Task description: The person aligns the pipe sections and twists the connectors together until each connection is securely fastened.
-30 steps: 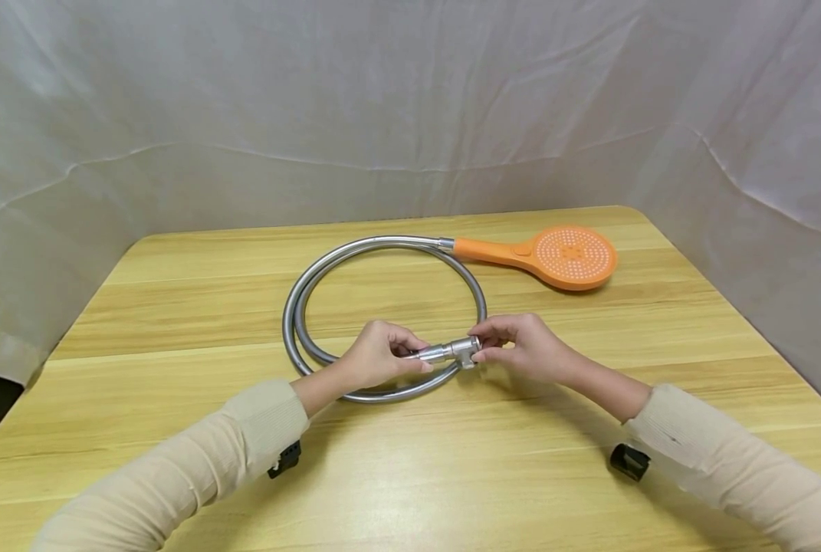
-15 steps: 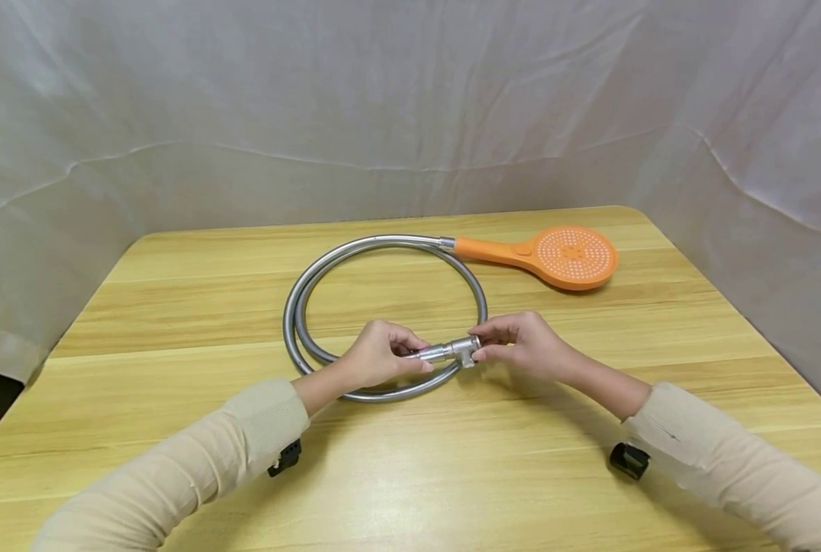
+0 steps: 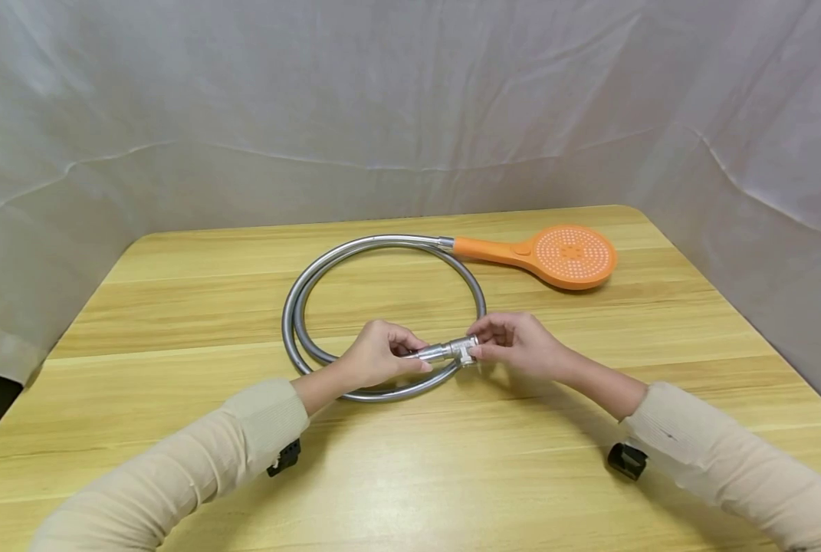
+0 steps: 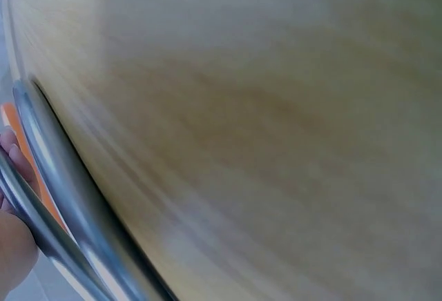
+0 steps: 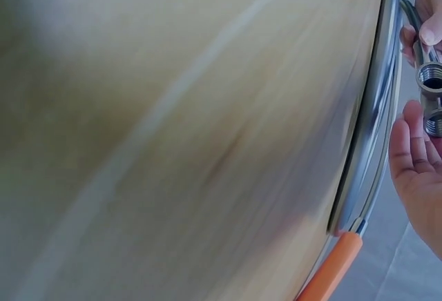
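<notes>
My left hand (image 3: 374, 354) pinches the silver end nut (image 3: 432, 353) of a coiled metal shower hose (image 3: 290, 307), thumb on the near side. Against that nut sits a short metal tee fitting (image 3: 462, 349), in line with it. My right hand (image 3: 523, 345) holds the tee's right end between thumb and fingers. In the right wrist view, two threaded openings of the tee (image 5: 429, 92) show, with the right fingers (image 5: 416, 142) alongside. The hose's other end joins the handle of an orange shower head (image 3: 572, 257), lying spray face up behind the hands.
The coil rests on a wood-grain table (image 3: 175, 307). Pale cloth (image 3: 396, 100) hangs behind the table and on both sides. A black wrist device (image 3: 628, 461) sits under the right sleeve, another (image 3: 284, 458) under the left.
The tee has turned slightly, its side branch showing more toward the camera. My right fingers have shifted a little on it. The left hand, hose and shower head stay put.
</notes>
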A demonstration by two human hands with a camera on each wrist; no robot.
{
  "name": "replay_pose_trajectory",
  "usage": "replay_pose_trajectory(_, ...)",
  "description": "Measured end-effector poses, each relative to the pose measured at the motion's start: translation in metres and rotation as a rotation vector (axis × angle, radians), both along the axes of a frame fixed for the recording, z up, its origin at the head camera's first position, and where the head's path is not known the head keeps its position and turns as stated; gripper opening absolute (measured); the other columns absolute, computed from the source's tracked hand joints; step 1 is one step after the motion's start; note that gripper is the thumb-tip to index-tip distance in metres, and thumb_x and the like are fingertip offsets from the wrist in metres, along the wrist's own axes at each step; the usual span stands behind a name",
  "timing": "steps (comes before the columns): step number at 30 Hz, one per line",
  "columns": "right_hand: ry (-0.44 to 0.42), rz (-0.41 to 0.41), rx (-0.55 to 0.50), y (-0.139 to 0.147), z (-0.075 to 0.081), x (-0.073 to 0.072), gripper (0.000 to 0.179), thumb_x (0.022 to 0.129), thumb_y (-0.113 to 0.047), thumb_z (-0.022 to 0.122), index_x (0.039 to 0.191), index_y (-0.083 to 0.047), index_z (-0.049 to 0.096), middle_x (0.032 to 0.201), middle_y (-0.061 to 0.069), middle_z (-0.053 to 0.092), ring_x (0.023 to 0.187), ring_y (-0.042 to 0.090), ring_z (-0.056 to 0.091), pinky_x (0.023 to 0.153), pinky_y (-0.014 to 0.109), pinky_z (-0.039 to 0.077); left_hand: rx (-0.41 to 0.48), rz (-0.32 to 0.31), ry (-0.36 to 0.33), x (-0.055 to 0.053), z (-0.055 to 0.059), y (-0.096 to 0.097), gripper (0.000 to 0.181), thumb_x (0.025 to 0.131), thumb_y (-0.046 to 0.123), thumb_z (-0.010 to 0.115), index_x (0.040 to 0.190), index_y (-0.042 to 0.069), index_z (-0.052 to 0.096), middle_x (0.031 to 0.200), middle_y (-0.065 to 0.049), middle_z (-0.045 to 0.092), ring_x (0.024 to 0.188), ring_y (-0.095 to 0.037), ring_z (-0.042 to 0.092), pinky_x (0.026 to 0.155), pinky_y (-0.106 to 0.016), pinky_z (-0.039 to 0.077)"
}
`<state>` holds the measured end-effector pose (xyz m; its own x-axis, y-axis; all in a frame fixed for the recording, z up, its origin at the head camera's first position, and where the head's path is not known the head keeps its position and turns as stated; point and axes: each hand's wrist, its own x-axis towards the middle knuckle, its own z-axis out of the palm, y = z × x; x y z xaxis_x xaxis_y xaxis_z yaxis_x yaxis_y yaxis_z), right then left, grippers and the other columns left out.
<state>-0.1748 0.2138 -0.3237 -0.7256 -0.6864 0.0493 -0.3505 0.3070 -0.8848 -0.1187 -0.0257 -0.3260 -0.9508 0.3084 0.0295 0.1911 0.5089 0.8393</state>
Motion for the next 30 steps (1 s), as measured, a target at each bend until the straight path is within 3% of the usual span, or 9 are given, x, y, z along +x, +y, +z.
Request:
replay_pose_trajectory(9,-0.059,0.003,0.050,-0.0015,0.0002,-0.0004,0.017,0.089,-0.007,0.059,0.098,0.008,0.061,0.078,0.014,0.063,0.064,0.013,0.060,0.061,0.030,0.054,-0.003,-0.005,0.008,0.0004,-0.0004,-0.0005,0.018,0.075,0.009,0.076,0.089,0.000,0.072,0.081,-0.011,0.072,0.056,-0.005,0.051,0.049,-0.016,0.042)
replay_pose_trajectory(17,-0.088,0.007,0.060,-0.0017,0.0004,-0.0004,0.016,0.093,-0.004,0.053,0.099,0.009,0.058,0.081,0.019,0.061,0.065,0.013,0.058,0.062,0.029,0.054,-0.010,-0.005,0.013,-0.0007,0.0002,0.0008,0.017,0.075,0.011,0.077,0.088,0.001,0.073,0.078,-0.010,0.071,0.055,-0.005,0.050,0.048,-0.016,0.041)
replay_pose_trajectory(25,-0.059,-0.006,-0.017,-0.0043,-0.0012,0.0022,0.020,0.091,-0.002,0.053,0.107,0.010,0.055,0.079,0.022,0.059,0.059,0.010,0.055,0.055,0.026,0.051,0.011,0.001,0.011,-0.0010,0.0007,0.0002,0.018,0.075,0.010,0.076,0.088,0.000,0.072,0.080,-0.012,0.072,0.056,-0.005,0.052,0.049,-0.017,0.043)
replay_pose_trajectory(30,-0.026,0.000,-0.064,-0.0034,-0.0032,0.0034,0.014,0.091,-0.001,0.054,0.102,0.007,0.057,0.078,0.023,0.058,0.058,0.010,0.055,0.053,0.027,0.050,0.026,0.006,0.011,-0.0008,0.0008,0.0003,0.018,0.074,0.008,0.076,0.089,-0.001,0.072,0.080,-0.012,0.071,0.056,-0.005,0.052,0.049,-0.016,0.043)
